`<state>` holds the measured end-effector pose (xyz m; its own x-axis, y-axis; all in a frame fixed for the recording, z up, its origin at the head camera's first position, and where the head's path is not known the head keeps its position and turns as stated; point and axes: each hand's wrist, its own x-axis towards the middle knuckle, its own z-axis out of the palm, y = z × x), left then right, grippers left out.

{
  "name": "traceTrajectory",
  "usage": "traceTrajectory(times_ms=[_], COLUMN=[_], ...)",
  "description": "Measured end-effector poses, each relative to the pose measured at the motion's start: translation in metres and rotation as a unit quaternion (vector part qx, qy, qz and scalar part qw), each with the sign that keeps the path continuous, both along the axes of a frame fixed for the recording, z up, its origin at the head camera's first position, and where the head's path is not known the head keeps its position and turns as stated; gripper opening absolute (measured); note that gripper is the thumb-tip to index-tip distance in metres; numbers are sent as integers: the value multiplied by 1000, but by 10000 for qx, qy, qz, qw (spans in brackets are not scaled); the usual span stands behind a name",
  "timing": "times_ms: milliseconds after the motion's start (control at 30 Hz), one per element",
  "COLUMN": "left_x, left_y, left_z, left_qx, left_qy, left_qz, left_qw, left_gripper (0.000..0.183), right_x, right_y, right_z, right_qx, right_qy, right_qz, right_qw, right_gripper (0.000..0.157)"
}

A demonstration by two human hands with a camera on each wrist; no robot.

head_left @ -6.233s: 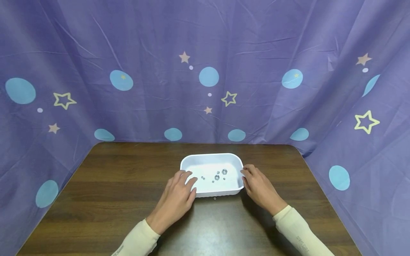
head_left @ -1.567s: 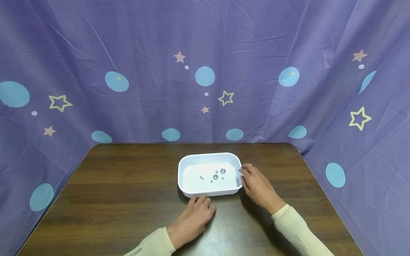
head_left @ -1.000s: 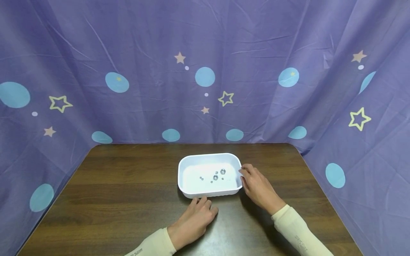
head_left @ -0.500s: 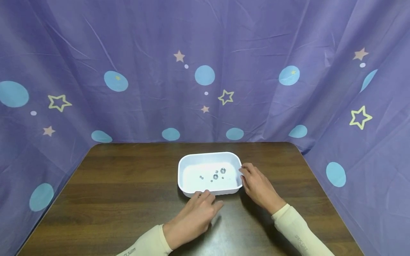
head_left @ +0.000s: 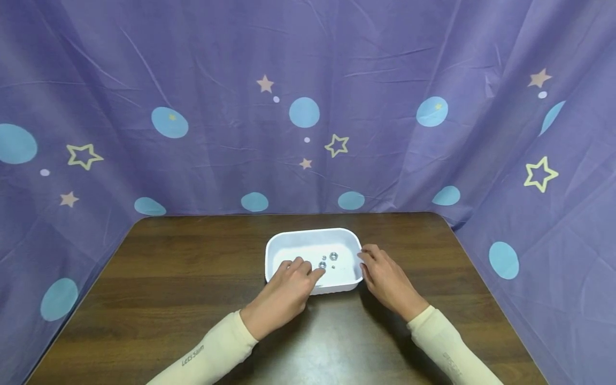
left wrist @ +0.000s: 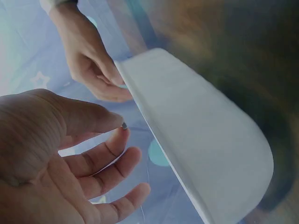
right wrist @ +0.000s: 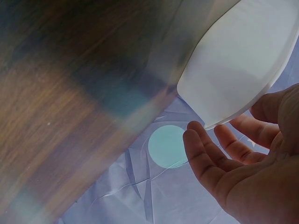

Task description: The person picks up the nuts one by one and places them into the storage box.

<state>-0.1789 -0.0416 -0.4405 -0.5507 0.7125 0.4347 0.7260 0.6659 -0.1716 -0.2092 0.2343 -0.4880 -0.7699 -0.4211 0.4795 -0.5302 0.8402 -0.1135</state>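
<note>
Thumb and index fingertip of my left hand [head_left: 281, 294] pinch a small metal nut [left wrist: 124, 125], best seen in the left wrist view. This hand hovers over the front left part of the white plastic tray [head_left: 353, 275], its other fingers loosely bent. On the tray floor lie two larger hex nuts, a nearer one [head_left: 322, 264] and a farther one [head_left: 334, 256]. Tiny nuts [head_left: 333, 267] sit beside them; the tray's left part is hidden behind my left hand. My right hand [head_left: 390, 280] holds the tray's right rim, with fingertips at the edge.
The tray stands on a dark brown wooden table [head_left: 192, 267], toward its far side. A purple curtain [head_left: 216, 133] with stars and blue dots hangs behind and along both sides.
A tiny nut lay on the table in front of the tray; my left hand covered that spot, then rose over the tray pinching a nut. My right hand stayed at the rim.
</note>
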Motion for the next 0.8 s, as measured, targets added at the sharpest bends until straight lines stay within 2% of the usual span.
traceTrajectory(times_ms=[133, 333, 500, 800], left_x=[-16, -43, -64, -80], left_y=[-2, -2, -3, -5], left_z=[-2, -11, -18, -22], left_qx=[32, -23, -113, -86], left_qy=[-2, -141, -375, -727], left_qz=[52, 161, 421, 523], left_qw=[10000, 9998, 9983, 9959], left_gripper=[36, 27, 25, 27], right_x=[0, 0, 0, 1], right_y=[0, 1, 1, 0], right_z=[0, -1, -2, 0], right_qx=[-5, -46, -51, -32], right_qy=[-26, 11, 11, 31], right_qz=[7, 5, 5, -18], right_qw=[10000, 10000, 10000, 10000], right_gripper=[27, 27, 27, 27])
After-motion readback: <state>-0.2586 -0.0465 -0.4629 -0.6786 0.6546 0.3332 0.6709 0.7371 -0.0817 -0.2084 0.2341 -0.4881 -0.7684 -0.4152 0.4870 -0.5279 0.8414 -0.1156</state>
